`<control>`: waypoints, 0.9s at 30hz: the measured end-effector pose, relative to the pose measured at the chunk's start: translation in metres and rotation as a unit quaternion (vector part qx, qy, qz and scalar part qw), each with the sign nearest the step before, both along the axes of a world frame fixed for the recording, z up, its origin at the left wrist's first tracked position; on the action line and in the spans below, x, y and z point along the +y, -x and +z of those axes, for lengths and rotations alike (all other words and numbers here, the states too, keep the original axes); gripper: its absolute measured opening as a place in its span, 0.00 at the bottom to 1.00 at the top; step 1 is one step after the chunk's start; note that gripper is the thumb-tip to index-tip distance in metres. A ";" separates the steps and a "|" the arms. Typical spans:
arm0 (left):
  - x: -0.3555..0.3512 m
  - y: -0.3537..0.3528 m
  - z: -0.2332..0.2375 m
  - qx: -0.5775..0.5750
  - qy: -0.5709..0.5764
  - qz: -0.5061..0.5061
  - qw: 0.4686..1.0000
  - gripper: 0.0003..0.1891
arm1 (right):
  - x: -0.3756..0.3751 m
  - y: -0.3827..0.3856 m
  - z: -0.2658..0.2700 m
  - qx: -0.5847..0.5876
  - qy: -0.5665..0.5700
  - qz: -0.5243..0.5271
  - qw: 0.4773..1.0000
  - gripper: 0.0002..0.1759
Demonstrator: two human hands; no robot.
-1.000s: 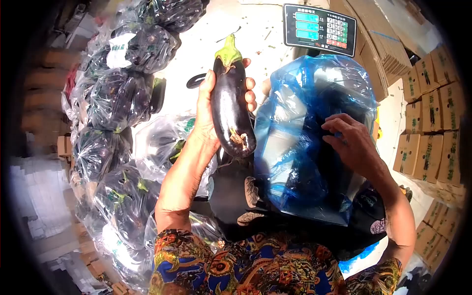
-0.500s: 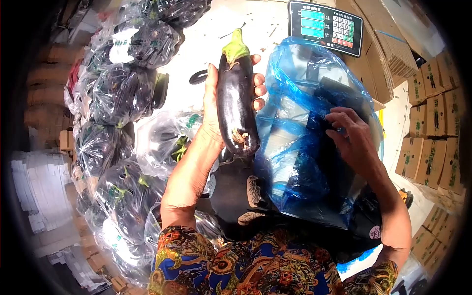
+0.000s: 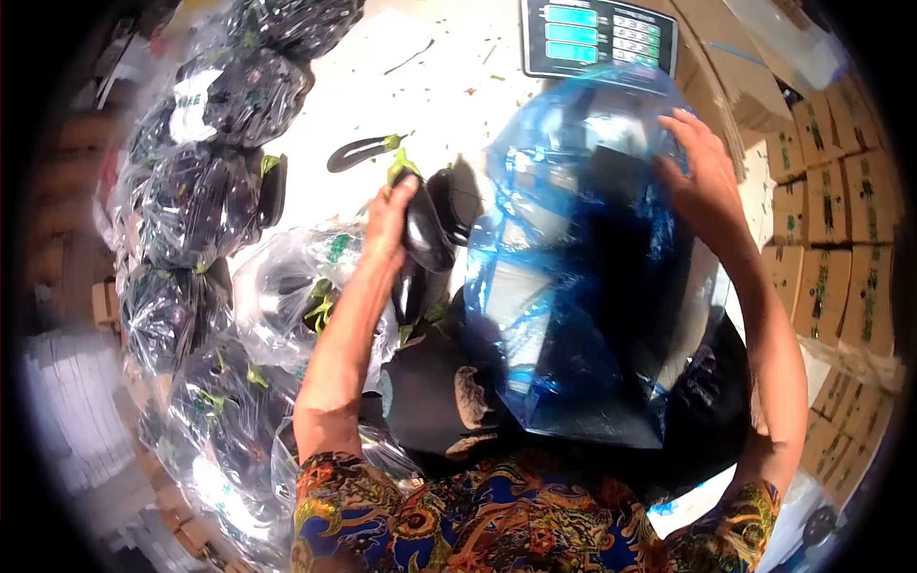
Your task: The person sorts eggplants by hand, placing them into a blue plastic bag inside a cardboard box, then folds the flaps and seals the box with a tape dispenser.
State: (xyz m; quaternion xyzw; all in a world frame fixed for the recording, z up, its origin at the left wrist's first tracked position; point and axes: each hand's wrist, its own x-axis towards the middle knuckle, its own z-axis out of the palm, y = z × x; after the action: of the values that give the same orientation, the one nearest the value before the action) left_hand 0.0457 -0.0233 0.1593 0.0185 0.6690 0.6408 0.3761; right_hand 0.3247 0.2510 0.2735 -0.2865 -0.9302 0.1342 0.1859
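My left hand [image 3: 386,224] is wrapped round a dark purple eggplant [image 3: 426,239], low over the white surface, its green stem end up. Just right of it lies another eggplant [image 3: 460,202], and one more [image 3: 409,291] shows below, partly hidden. A small curved eggplant [image 3: 355,153] rests further back. To the right stands a blue plastic bag [image 3: 535,277], puffed out in front of my body. My right hand [image 3: 705,177] is at the bag's upper right side, fingers apart; whether they touch the film is hard to tell.
Clear bags full of eggplants [image 3: 196,205] line the left side. A scale display [image 3: 600,38] stands behind the blue bag. Flat cardboard [image 3: 731,67] leans at the back right, and stacked cartons [image 3: 826,210] fill the far right. Stem scraps litter the white surface.
My left hand has lowered the eggplant from in front of me toward the other eggplants at the left. My right hand has moved up along the blue bag, which looks fuller and more upright.
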 end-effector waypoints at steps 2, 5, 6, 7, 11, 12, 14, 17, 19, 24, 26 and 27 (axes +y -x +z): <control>-0.001 -0.008 -0.029 -0.022 0.032 0.069 0.997 0.25 | 0.015 0.000 -0.005 0.005 0.055 0.001 0.998 0.25; -0.019 0.002 -0.109 -0.018 0.125 0.069 0.990 0.30 | 0.001 0.011 0.017 0.011 0.080 0.082 0.993 0.30; -0.019 -0.002 -0.112 0.000 0.161 0.050 0.986 0.31 | -0.007 0.016 0.022 0.009 0.058 0.124 0.991 0.31; -0.020 -0.003 -0.115 0.017 0.196 0.029 0.980 0.33 | -0.017 0.023 0.025 0.006 0.036 0.165 0.986 0.32; -0.023 0.007 -0.152 0.224 0.391 -0.188 0.873 0.36 | -0.050 0.063 0.035 -0.074 -0.032 0.252 0.964 0.31; -0.019 0.016 -0.152 0.218 0.362 -0.189 0.887 0.35 | -0.052 0.072 0.032 -0.089 -0.029 0.256 0.962 0.27; -0.004 0.042 -0.142 0.396 0.311 -0.083 0.860 0.25 | -0.047 0.086 0.016 -0.105 0.011 0.251 0.962 0.20; 0.024 0.160 -0.173 0.650 0.234 -0.061 0.721 0.28 | -0.043 0.114 0.007 -0.023 0.144 0.118 0.982 0.04; 0.036 0.199 -0.180 0.635 0.291 -0.109 0.707 0.31 | -0.022 0.109 0.011 0.040 0.313 0.050 0.947 0.05; 0.045 0.231 -0.191 0.547 0.478 -0.255 0.638 0.27 | 0.007 0.100 0.005 0.110 0.552 -0.103 0.820 0.17; 0.051 0.227 -0.187 0.550 0.542 -0.282 0.570 0.24 | -0.001 0.107 0.004 0.083 0.499 -0.164 0.847 0.25; 0.051 0.224 -0.186 0.550 0.572 -0.296 0.531 0.22 | -0.003 0.110 0.005 0.059 0.503 -0.114 0.855 0.28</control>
State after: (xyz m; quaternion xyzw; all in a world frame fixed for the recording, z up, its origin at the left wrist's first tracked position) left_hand -0.1780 0.0277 -0.0264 0.3451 0.9235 -0.1642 0.0321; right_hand 0.2148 0.2483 0.2788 -0.4369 -0.6836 0.5784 0.0850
